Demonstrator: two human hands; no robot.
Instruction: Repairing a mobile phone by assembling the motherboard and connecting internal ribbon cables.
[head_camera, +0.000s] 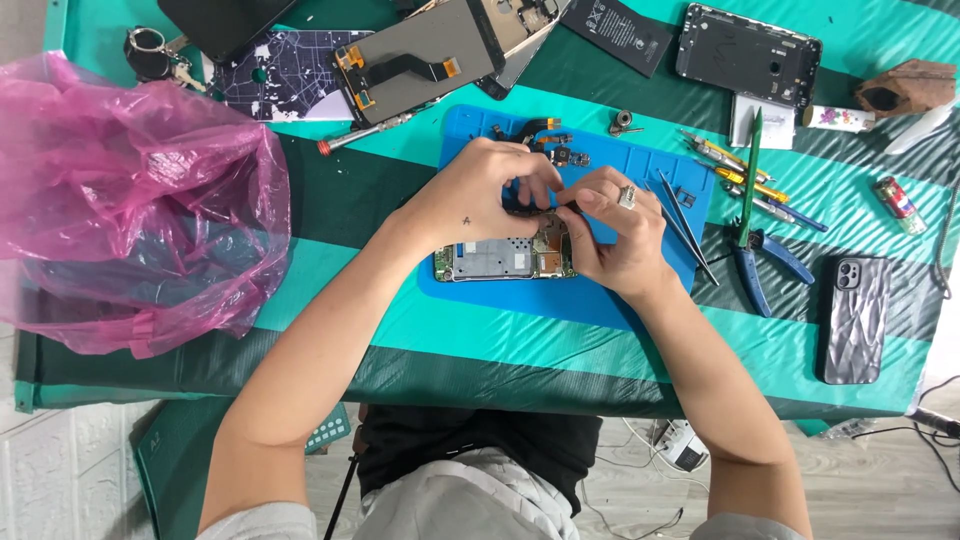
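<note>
Covering the upper end of the opened phone chassis (505, 258), both hands meet at the centre of the frame. The left hand (478, 195) curls its fingers down over a small dark part (527, 209), and the right hand (612, 232) pinches the same part from the other side with thumb and forefinger; a ring sits on one right finger. What the dark part is cannot be made out, since the fingers hide most of it. The chassis lies on the blue mat (600, 300), circuit board up, just below the hands; its top edge is hidden by them.

Tweezers (684, 228) lie on the mat just right of the right hand. Small loose components (560, 152) lie at the mat's upper edge, too small to identify. A screwdriver (365, 133) lies upper left of the mat.

At the left of the frame a pink plastic bag (130, 210) sits crumpled on the green striped surface (350, 340); its contents show only as a dark shadow through the film. Along the top edge, a display panel (415, 60) with a flex cable, a flat battery (615, 30) and a rear phone housing (748, 55) are partly cut off. Blue-handled pliers (760, 262) and a green pry tool (753, 170) lie right of the mat, and a dark phone case (855, 318) lies at lower right.
</note>
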